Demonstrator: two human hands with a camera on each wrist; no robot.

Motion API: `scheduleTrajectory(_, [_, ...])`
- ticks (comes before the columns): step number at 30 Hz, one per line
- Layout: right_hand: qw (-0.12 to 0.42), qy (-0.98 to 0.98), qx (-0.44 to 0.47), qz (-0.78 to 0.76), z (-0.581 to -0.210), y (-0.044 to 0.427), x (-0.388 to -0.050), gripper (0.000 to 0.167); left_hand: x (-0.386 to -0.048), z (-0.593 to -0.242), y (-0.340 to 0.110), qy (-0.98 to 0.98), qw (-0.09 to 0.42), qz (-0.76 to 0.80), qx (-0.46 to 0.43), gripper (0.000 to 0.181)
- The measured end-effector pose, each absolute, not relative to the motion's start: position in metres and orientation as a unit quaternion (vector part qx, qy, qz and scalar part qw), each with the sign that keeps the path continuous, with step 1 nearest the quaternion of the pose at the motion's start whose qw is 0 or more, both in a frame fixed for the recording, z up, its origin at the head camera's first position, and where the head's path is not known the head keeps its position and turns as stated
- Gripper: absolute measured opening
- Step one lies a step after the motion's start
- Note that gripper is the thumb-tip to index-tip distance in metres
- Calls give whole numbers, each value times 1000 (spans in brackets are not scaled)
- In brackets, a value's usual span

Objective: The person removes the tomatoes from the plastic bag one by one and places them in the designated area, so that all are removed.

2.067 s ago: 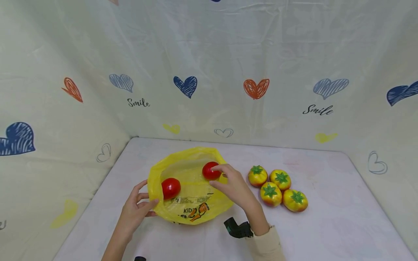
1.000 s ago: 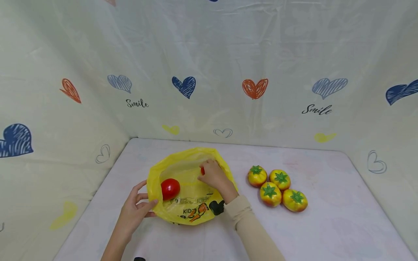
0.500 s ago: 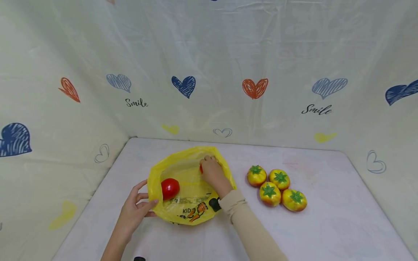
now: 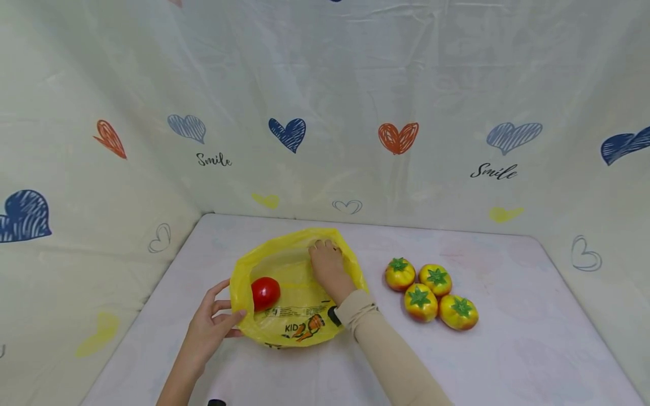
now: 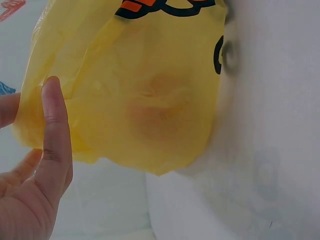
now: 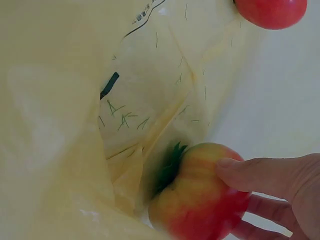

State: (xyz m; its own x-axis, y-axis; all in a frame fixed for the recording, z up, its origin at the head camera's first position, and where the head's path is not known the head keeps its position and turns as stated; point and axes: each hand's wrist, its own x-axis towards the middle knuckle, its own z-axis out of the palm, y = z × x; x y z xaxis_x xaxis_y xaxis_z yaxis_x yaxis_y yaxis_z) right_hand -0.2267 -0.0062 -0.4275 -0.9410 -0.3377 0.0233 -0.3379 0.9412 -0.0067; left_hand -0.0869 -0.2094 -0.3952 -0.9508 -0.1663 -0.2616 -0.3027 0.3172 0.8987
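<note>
"KID" (image 4: 291,328) on the yellow bag (image 4: 294,276) (finer print (image 4: 294,311) illegible), "Smile" (image 4: 214,159) twice on the backdrop (image 4: 345,84).

"Where did the head camera look from?"
"Above the near side of the yellow bag (image 4: 242,287), facing forward and down, far enough off to take in the whole bag, the table (image 4: 508,349) around it and the backdrop (image 4: 335,96) beyond."
"And the left wrist one?"
"Close outside the bag, facing its outer wall, turned so the table stood upright beside it. It shared the left hand (image 4: 210,321) at the bag's rim with the head view."
"The right wrist?"
"Very near, facing into the bag. It shared the right hand (image 4: 327,265) with the head view, but showed the tomato (image 6: 197,195) that hand covered from above."
</note>
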Motion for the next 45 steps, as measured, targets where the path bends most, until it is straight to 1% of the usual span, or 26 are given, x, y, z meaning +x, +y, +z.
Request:
scheduleTrajectory(7, [0, -986, 164, 1, -430, -6, -234, 38, -89, -395, -209, 808, 61, 568, -143, 69])
scheduleTrajectory(15, [-35, -986, 159, -29, -428, -6, -239, 43, -89, -395, -208, 809, 61, 568, -135, 69])
scheduleTrajectory(16, [-23, -986, 163, -32, -437, -6, -244, 43, -89, -396, -208, 809, 62, 569, -136, 69])
scheduleTrajectory(17, [-25, -986, 163, -33, -437, -6, -244, 43, -89, -396, -208, 809, 63, 568, -136, 70])
scheduleTrajectory(22, [-21, -983, 174, -52, -434, -5, -240, 39, -90, -396, -208, 809, 65, 568, -139, 70])
scheduleTrajectory(23, [-34, -983, 173, -54, -424, -5, -234, 37, -90, -396, -208, 809, 65, 568, -139, 70])
scheduleTrajectory(24, [-32, -982, 176, -57, -423, -4, -233, 35, -90, -396, -208, 809, 65, 568, -138, 70])
scheduleTrajectory(31, [-9, -982, 182, -45, -421, -2, -224, 22, -90, -397, -208, 811, 55, 567, -132, 70])
scheduleTrajectory(35, [3, -982, 186, -19, -420, 0, -220, 17, -89, -397, -208, 813, 59, 563, -136, 71])
scheduleTrajectory(40, [9, -981, 193, 3, -418, 2, -215, 16, -89, -395, -207, 811, 68, 564, -142, 71])
scheduleTrajectory(45, [12, -981, 196, 10, -419, 2, -210, 16, -88, -395, -206, 812, 68, 563, -143, 70])
